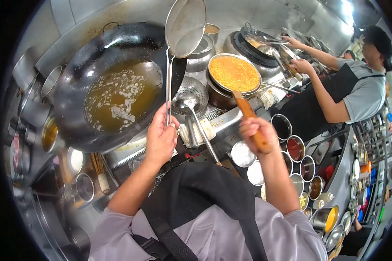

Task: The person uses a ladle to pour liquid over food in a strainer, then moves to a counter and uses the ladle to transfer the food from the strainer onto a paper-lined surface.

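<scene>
My left hand (162,141) is closed around the long metal handle of a round fine-mesh skimmer (186,28), which is raised beside the large black wok (67,100). Oil with pale foam and bits (122,93) covers the wok's bottom. My right hand (262,135), slightly blurred, grips a thick brown wooden handle (245,106); whatever tool it belongs to cannot be made out. The handle's upper tip overlaps the near rim of a round pan of orange-yellow crumbly food (233,73). Between my hands lie a perforated strainer (189,93) and a metal-handled utensil (204,135).
Another person (335,87) in a black apron works at a smaller wok (259,41) on the right. Several seasoning containers, one with red sauce (295,148) and one with white powder (243,153), line my right side. Metal pots (32,106) and bamboo sticks (99,167) are at left.
</scene>
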Available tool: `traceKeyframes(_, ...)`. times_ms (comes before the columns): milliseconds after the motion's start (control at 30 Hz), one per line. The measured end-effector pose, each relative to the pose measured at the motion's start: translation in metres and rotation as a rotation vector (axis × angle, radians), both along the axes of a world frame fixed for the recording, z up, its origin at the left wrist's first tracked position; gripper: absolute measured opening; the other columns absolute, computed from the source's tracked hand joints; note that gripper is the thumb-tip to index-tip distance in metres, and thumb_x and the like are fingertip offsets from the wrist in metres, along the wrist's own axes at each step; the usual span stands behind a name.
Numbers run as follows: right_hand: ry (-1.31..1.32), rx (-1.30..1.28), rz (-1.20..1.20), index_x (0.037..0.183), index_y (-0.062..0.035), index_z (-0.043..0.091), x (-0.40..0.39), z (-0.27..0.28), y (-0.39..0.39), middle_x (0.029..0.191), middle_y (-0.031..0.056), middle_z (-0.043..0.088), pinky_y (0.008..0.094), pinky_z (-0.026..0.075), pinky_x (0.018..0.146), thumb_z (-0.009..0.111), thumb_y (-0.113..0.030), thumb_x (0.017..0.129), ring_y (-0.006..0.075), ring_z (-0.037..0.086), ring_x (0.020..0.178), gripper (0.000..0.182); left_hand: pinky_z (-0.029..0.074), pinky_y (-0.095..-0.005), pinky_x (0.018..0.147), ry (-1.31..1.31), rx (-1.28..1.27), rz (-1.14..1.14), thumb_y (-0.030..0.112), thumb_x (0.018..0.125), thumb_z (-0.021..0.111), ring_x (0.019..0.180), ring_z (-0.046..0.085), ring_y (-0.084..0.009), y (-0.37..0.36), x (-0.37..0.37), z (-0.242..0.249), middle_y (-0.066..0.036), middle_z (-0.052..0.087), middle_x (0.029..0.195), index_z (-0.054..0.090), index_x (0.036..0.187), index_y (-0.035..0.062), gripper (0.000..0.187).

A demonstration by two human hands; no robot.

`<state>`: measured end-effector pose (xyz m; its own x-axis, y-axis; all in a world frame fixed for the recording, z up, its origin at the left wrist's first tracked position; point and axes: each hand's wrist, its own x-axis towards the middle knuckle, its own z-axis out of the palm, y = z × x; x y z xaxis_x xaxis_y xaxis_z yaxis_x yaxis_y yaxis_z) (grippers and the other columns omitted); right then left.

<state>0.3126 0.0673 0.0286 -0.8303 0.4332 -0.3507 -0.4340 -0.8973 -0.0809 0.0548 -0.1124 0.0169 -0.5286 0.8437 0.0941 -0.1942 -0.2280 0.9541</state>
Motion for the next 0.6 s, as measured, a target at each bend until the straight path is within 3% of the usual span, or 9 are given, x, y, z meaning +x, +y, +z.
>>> traceKeyframes(67, 0.142, -0.101, -0.015, 0.098, 0.0073, 0.047, 0.009, 0.033, 0.001, 0.079, 0.0059, 0.054, 0.0262, 0.054, 0.061, 0.053, 0.002, 0.091, 0.011, 0.057, 0.066, 0.011, 0.039, -0.0175, 0.044, 0.006, -0.007, 0.009, -0.004, 0.095, 0.044, 0.054, 0.043, -0.0018, 0.002, 0.0, 0.005, -0.006, 0.056, 0.101, 0.033, 0.155, 0.0061, 0.062)
traceKeyframes(167, 0.23, -0.091, -0.044, 0.122, 0.0166, 0.039, 0.016, 0.069, -0.017, 0.089, 0.0078, 0.052, 0.0282, 0.055, 0.063, 0.051, 0.001, 0.092, 0.012, 0.058, 0.07, 0.036, 0.038, -0.0185, 0.044, 0.02, -0.028, 0.012, -0.005, 0.094, 0.043, 0.054, 0.044, -0.0028, 0.009, 0.001, 0.002, -0.006, 0.056, 0.1, 0.033, 0.154, 0.0056, 0.062)
traceKeyframes(200, 0.246, -0.087, -0.069, 0.131, 0.0242, 0.031, 0.02, 0.07, -0.02, 0.093, 0.0092, 0.047, 0.0287, 0.055, 0.062, 0.045, 0.0, 0.094, 0.0131, 0.056, 0.073, 0.046, 0.038, -0.0188, 0.044, 0.016, -0.025, 0.02, -0.005, 0.093, 0.043, 0.054, 0.044, -0.0034, 0.014, 0.004, 0.0, -0.006, 0.056, 0.1, 0.033, 0.154, 0.0053, 0.062)
traceKeyframes(433, 0.338, 0.138, -0.047, 0.141, 0.022, 0.023, 0.04, 0.105, -0.041, 0.098, 0.0113, 0.045, 0.0323, 0.056, 0.064, 0.044, -0.004, 0.098, 0.0142, 0.056, 0.075, 0.055, 0.039, -0.0223, 0.041, -0.162, -0.114, -0.074, -0.006, 0.094, 0.042, 0.055, 0.049, -0.0075, 0.047, 0.032, 0.006, -0.008, 0.058, 0.096, 0.035, 0.148, 0.0096, 0.056)
traceKeyframes(600, 0.209, 0.363, -0.049, 0.144, 0.0168, 0.028, 0.037, 0.11, -0.04, 0.097, 0.0103, 0.045, 0.03, 0.053, 0.061, 0.043, -0.002, 0.097, 0.0106, 0.052, 0.073, 0.053, 0.039, -0.0226, 0.043, -0.517, -0.126, -0.308, -0.004, 0.095, 0.049, 0.057, 0.051, -0.0105, 0.111, 0.056, -0.024, -0.013, 0.062, 0.093, 0.04, 0.135, 0.0049, 0.041)
